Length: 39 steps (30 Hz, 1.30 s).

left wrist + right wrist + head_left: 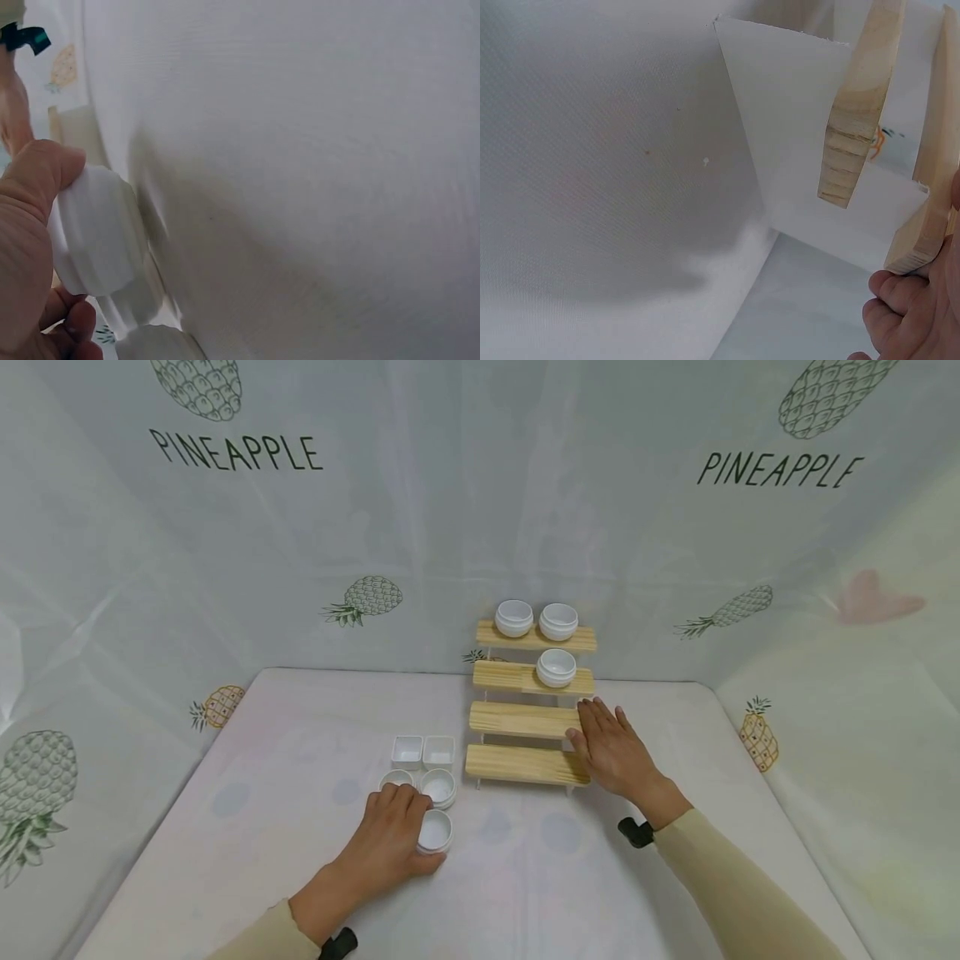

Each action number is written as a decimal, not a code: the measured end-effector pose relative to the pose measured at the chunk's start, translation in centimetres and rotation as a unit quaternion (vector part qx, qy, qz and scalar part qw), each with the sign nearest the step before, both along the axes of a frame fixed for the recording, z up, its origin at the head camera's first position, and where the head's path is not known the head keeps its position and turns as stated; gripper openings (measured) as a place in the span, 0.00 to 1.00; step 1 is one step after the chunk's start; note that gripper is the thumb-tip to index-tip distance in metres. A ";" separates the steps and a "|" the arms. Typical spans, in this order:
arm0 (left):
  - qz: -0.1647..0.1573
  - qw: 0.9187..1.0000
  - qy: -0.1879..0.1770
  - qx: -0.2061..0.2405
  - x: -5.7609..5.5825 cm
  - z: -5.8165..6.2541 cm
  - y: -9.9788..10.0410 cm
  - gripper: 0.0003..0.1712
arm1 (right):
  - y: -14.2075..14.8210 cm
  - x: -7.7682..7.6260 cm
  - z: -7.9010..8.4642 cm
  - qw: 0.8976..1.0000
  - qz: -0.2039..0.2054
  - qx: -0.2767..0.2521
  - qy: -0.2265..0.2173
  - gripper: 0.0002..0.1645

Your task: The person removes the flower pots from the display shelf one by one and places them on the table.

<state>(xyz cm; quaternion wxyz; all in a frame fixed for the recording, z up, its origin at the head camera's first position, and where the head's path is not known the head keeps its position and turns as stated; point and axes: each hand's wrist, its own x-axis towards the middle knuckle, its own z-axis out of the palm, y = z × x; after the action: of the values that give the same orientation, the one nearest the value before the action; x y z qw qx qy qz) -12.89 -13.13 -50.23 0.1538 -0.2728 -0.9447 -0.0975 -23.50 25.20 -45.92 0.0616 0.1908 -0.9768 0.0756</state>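
My left hand (386, 837) is at the front of a small group of white dishes. Its thumb and fingers grip the nearest round white bowl (435, 832), which has a stepped side in the left wrist view. Behind it are two more round bowls, one partly hidden by my fingers, and two square white dishes (407, 750). My right hand (617, 758) lies at the right end of a stepped wooden stand (525, 763), fingers extended. In the right wrist view its fingertips touch the end of a wooden board (922, 240).
Two white bowls (514, 618) stand on the stand's top board, and another bowl (557, 667) is on the board below, at its right. White side panels (795, 97) support the boards. A pineapple-print sheet (420, 510) hangs behind the white-covered table (300, 827).
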 end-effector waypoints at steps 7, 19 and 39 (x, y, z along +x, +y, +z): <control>0.015 1.000 -0.021 -0.004 0.1 0.2 0.3 0.41 | 0.0 0.0 0.1 1.000 0.001 0.002 0.008 0.40; 0.014 1.000 -0.015 -0.010 0.0 0.4 0.3 0.41 | 0.0 0.1 0.3 1.000 0.002 -0.005 0.013 0.40; 0.002 0.996 0.080 0.034 -6.8 10.7 3.2 0.37 | 0.0 0.2 0.2 1.000 0.001 -0.003 -0.007 0.42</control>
<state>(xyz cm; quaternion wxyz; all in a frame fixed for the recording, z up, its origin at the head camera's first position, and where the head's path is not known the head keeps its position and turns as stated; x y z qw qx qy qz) -19.64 -9.92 -39.50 0.2385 -0.2728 -0.9258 -0.1075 -23.27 25.19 -45.69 0.0551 0.1913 -0.9767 0.0798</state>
